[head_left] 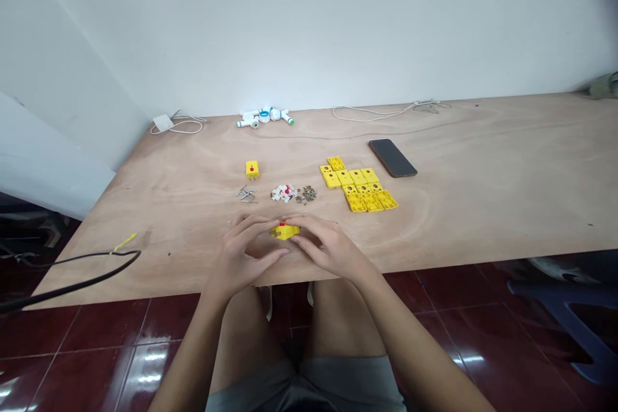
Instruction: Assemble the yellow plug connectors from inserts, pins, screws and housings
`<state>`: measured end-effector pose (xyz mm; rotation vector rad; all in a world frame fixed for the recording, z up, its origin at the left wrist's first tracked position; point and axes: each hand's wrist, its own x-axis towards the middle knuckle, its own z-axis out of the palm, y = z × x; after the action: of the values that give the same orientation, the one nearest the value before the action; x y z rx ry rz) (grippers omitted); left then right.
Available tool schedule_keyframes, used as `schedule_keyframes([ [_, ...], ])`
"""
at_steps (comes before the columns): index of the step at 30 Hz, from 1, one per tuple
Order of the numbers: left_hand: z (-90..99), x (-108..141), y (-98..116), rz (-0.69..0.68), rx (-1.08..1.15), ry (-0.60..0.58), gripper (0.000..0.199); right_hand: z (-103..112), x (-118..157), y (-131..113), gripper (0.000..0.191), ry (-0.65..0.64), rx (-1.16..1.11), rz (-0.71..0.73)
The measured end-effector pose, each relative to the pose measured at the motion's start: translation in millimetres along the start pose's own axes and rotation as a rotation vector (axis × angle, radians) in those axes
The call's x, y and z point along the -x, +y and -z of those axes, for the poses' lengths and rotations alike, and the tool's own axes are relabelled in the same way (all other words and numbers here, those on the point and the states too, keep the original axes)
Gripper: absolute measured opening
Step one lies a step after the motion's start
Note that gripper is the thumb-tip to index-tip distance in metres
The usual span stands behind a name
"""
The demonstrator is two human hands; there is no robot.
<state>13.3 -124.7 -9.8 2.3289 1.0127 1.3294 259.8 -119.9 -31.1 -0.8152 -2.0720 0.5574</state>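
Just above the table's front edge, a small yellow plug (286, 232) with a red part on top and metal prongs at its left end is between my hands. My right hand (328, 241) pinches its right end between fingers and thumb. Curled around the left end is my left hand (246, 248), its fingertips against the plug near the prongs and its thumb lower down. Beyond my hands lie a pile of metal pins (246, 194), small white and red pieces (284, 192), and small brass-coloured metal parts (307, 194). Another yellow plug (252, 169) lies farther back.
Several yellow plug housings (358, 176) lie right of centre, with a dark phone (393, 158) behind them. White pipe-like fittings (264, 116), a white adapter (163, 122) and a white cable (371, 114) lie along the wall. A black cable (96, 259) crosses the left edge.
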Motion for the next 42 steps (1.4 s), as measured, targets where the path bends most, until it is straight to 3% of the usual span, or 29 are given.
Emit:
schedule_keyframes([
  [7, -9.7, 0.8, 6.2, 0.003, 0.124, 0.056, 0.027, 0.4, 2.7, 1.5, 0.039, 0.035, 0.026, 0.061],
  [14, -10.6, 1.5, 5.7, -0.026, 0.098, 0.052, 0.028, 0.7, 1.9, 2.1, 0.024, 0.062, 0.019, 0.087],
  [21, -11.8, 6.3, 5.5, -0.021, 0.117, 0.017, 0.029, 4.0, -1.8, -0.1, 0.013, 0.007, 0.008, 0.110],
  [26, -13.7, 3.2, 5.6, 0.013, 0.084, 0.013, 0.018, 2.0, -1.8, 0.2, 0.006, 0.011, 0.185, 0.138],
  [29, -14.2, 1.2, 2.8, 0.060, 0.091, 0.002, 0.008, -0.9, -2.0, 0.6, 0.012, -0.023, 0.310, 0.140],
  [32, -12.8, 1.5, -0.8, 0.089, 0.102, -0.026, 0.006, 0.5, -0.5, 0.9, 0.012, -0.006, 0.279, 0.115],
  [37, -14.5, 8.1, -6.0, 0.087, 0.054, -0.062, 0.010, 22.2, 13.3, 4.7, 0.019, 0.154, 0.238, -0.036],
  [42, -23.4, 15.0, -9.6, 0.011, 0.002, -0.081, 0.017, 42.0, 32.1, 11.9, 0.017, 0.063, 0.484, -0.200],
])
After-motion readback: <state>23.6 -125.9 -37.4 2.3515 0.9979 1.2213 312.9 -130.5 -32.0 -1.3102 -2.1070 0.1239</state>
